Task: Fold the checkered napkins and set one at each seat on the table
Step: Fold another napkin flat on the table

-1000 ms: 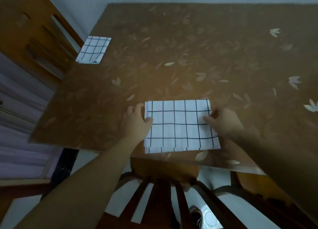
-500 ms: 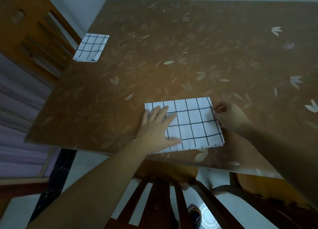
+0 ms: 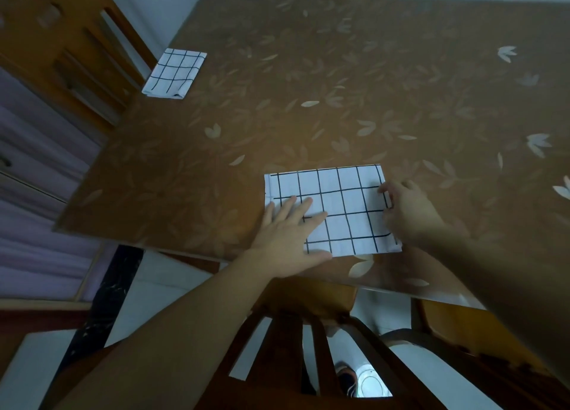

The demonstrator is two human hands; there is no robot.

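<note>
My left hand [image 3: 290,230] presses flat, fingers straight, on the checkered napkin [image 3: 348,200]. My right hand [image 3: 410,212], apart from it, pinches the napkin's right edge.

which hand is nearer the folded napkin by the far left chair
Left. The left hand lies flat on the near napkin; the right hand pinches its right edge, farther from the folded napkin.

Dim light. The bench [image 3: 354,79] has a brown, leaf-patterned cover. One wooden chair [image 3: 71,55] stands at its left side, a second chair [image 3: 290,348] at its near edge. Pale wall [image 3: 160,5], white floor [image 3: 151,292], purple curtain [image 3: 34,224].
</note>
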